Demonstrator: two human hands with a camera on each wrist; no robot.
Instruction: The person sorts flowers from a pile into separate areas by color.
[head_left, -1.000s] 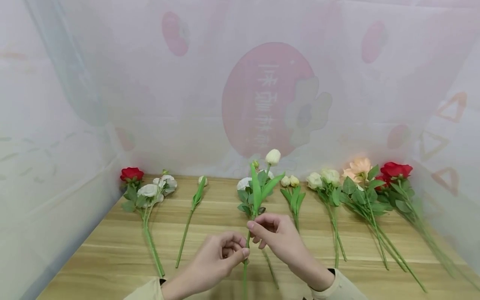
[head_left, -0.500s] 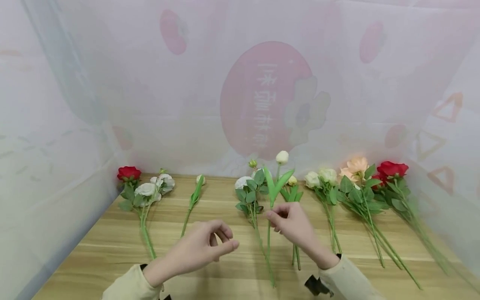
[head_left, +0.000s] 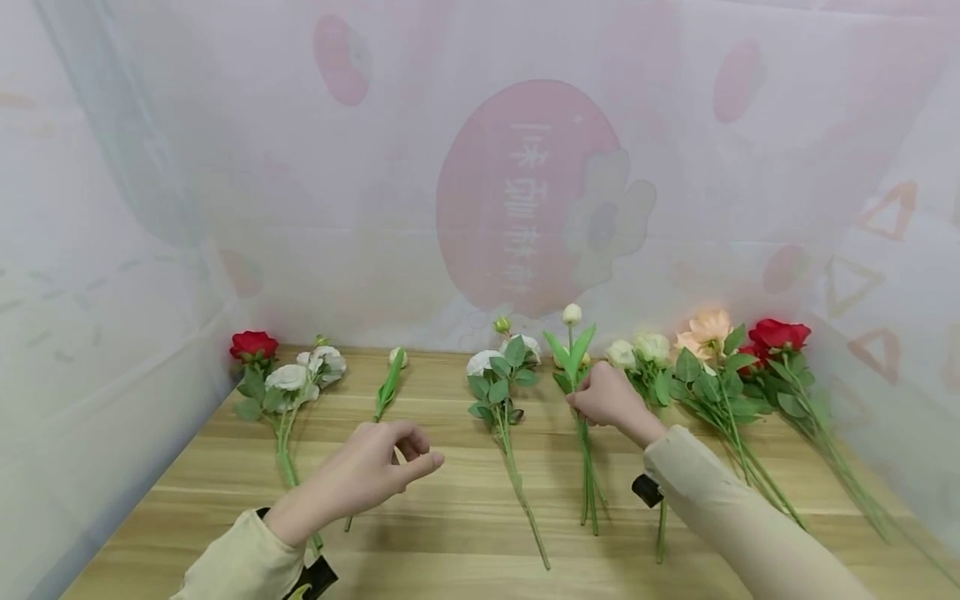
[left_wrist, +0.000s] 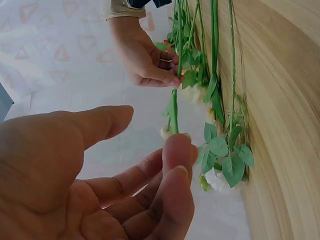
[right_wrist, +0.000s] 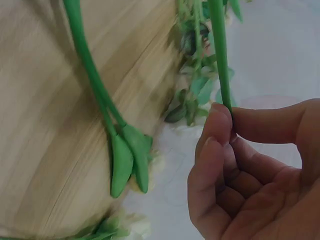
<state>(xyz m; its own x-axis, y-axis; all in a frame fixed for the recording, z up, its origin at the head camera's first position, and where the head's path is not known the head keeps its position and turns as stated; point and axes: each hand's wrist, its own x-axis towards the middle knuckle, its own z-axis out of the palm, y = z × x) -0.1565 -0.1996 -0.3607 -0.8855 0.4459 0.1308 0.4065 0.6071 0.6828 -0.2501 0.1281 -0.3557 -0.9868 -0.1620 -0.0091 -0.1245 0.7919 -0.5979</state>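
My right hand [head_left: 609, 396] pinches the green stem of a cream tulip [head_left: 572, 314] between thumb and fingertips, just under its leaves. In the right wrist view this stem [right_wrist: 220, 55] rises from the pinch, and two tulips [right_wrist: 131, 157] lie on the table beside it. From the head view the held tulip overlaps those two and partly hides them. My left hand [head_left: 356, 471] hovers over the table, thumb apart from the loosely bent fingers, with nothing between them. Beyond it lies a single tulip [head_left: 388, 387], its stem partly covered by the hand.
A white flower spray [head_left: 501, 387] lies mid-table [head_left: 450, 533]. At left are a red rose [head_left: 253, 343] and white blooms [head_left: 287, 377]. To the right lie pale green flowers [head_left: 651, 346], peach flowers [head_left: 708, 329] and red roses [head_left: 780, 333]. Printed cloth [head_left: 360, 208] hangs behind.
The left hand has let go of the tulip's stem and drawn back to the left. The right hand has carried the tulip right, over the two tulips on the table.
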